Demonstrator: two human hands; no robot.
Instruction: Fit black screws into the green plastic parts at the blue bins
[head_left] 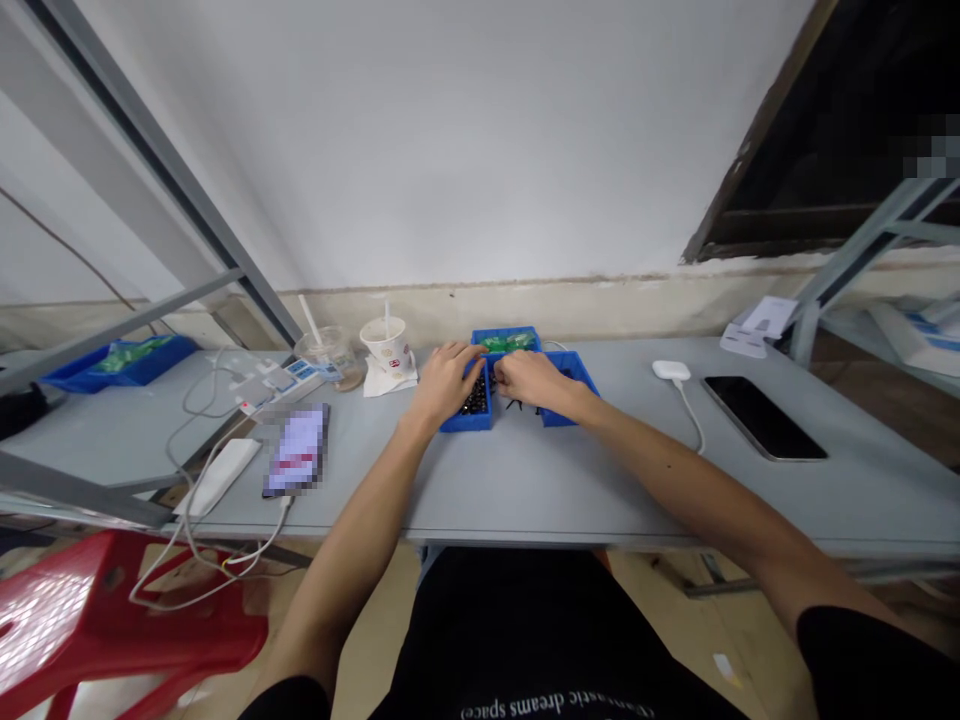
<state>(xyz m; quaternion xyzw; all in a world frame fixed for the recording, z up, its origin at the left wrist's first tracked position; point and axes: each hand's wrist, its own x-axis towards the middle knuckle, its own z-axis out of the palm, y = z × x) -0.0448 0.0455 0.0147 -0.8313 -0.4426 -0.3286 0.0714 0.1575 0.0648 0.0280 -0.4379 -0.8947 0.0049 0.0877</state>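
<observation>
The left hand [446,382] curves its fingers over a small rectangular blue plastic tray [465,424] of small dark parts [475,398], the right hand [531,379] bunches its fingers just beside, over a second blue plastic tray [581,392]; any grip cannot be told.

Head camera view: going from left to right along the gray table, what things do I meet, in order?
Blue tray of green packets → clear plastic cup with straw → paper cup → left hand → right hand → white corded charger → black smartphone
</observation>
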